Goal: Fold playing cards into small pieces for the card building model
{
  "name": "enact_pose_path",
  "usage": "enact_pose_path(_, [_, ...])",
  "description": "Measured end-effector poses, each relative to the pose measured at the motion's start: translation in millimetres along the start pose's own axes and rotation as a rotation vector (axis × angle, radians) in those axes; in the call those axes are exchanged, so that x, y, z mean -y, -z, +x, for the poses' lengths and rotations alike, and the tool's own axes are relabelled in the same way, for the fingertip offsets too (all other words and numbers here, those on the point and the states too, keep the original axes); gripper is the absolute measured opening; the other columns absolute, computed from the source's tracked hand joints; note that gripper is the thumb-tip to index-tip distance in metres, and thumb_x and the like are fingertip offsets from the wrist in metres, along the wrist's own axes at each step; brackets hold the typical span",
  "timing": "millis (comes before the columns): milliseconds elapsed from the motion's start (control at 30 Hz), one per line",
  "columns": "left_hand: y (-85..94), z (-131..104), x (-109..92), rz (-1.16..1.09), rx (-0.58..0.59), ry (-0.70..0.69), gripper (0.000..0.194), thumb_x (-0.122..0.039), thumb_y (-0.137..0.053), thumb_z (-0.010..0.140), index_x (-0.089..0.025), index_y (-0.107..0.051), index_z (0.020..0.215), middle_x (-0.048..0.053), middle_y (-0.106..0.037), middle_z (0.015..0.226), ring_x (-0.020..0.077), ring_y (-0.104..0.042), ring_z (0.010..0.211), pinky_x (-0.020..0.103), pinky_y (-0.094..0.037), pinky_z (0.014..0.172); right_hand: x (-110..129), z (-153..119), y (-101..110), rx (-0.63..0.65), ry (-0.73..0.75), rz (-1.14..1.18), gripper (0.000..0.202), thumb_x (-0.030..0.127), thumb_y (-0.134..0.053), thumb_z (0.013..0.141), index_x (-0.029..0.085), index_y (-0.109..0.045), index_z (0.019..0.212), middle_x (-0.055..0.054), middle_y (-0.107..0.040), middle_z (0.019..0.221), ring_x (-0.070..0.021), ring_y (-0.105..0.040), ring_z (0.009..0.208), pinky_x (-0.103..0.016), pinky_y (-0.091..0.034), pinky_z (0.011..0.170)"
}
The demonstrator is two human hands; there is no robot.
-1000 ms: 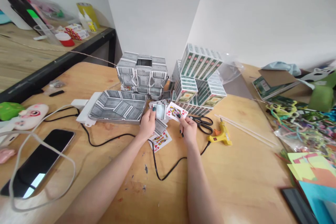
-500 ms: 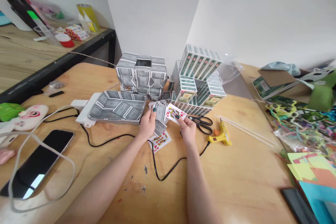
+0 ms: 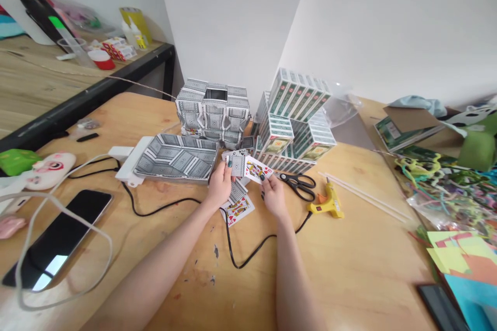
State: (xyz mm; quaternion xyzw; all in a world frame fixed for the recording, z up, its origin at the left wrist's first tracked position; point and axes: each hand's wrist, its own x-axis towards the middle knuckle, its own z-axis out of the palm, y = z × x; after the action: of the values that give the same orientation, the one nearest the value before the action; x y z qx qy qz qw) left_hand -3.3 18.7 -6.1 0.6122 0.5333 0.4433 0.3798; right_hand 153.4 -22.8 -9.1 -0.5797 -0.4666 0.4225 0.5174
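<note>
My left hand [image 3: 220, 184] pinches a playing card [image 3: 237, 165] whose grey patterned back faces up. In my right hand [image 3: 273, 194] is a face-up queen of hearts card [image 3: 256, 168], gripped at its near right corner. The two cards meet or overlap at their edges; which, I cannot tell. Beneath them on the table lie loose cards, among them a face-up king of hearts [image 3: 238, 211]. Left of my left hand sits a tray made of cards [image 3: 176, 158], and behind it stands a box-shaped structure of cards [image 3: 213, 111] with a square hole on top.
Stacked card boxes [image 3: 295, 121] rise behind my right hand. Black scissors [image 3: 298, 185] and a yellow glue gun [image 3: 328, 201] lie to the right, its black cord [image 3: 248, 261] looping in front of my hands. A phone [image 3: 58, 240] rests at left.
The queen card has shifted left against the card in my left hand and now tilts down to the right. The view has moved slightly.
</note>
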Motion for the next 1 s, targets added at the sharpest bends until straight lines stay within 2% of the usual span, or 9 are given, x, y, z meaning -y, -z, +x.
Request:
enact_pose_path(267, [-0.1,-2,1,0.049,-0.060,-0.029,0.018,-0.026,-0.032,0.090,-0.020,-0.042,0.076,-0.002,-0.047,0.059,0.0123,-0.048,0.054,0.023,-0.037,0.052,1,-2,5,0.072,-0.004,-0.051,0.025,0.041,-0.043,0.081,0.021,-0.041,0.066,0.006,-0.034,0.051,-0.0097,-0.027,0.044,-0.023,-0.022,0.043])
enact_pose_path(633, [3.4,-9,-1,0.265,-0.148,-0.175,0.011,-0.023,-0.033,0.088,-0.020,-0.041,0.082,-0.001,-0.049,0.062,0.0145,-0.051,0.057,0.024,-0.034,0.056,2,-5,9,0.125,-0.036,-0.025,0.026,0.042,-0.045,0.079,0.021,-0.040,0.065,0.007,-0.029,0.048,-0.0086,-0.024,0.043,-0.023,-0.019,0.042])
enact_pose_path(833, [5.5,-13,-2,0.310,-0.177,-0.211,0.014,-0.026,-0.036,0.087,-0.021,-0.042,0.076,-0.001,-0.048,0.058,0.0149,-0.051,0.055,0.024,-0.032,0.055,2,-4,10,0.108,-0.028,-0.021,0.027,0.041,-0.049,0.076,0.021,-0.040,0.061,0.007,-0.031,0.047,-0.0076,-0.024,0.043,-0.021,-0.019,0.041])
enact_pose_path(1000, [7.2,-16,-2,0.289,-0.168,-0.216,0.016,-0.032,-0.036,0.087,-0.021,-0.045,0.078,-0.001,-0.045,0.056,0.0156,-0.051,0.055,0.025,-0.033,0.055,2,-5,13,0.148,-0.037,0.035,0.030,0.046,-0.051,0.076,0.019,-0.045,0.064,0.007,-0.033,0.047,-0.0067,-0.024,0.042,-0.021,-0.019,0.040])
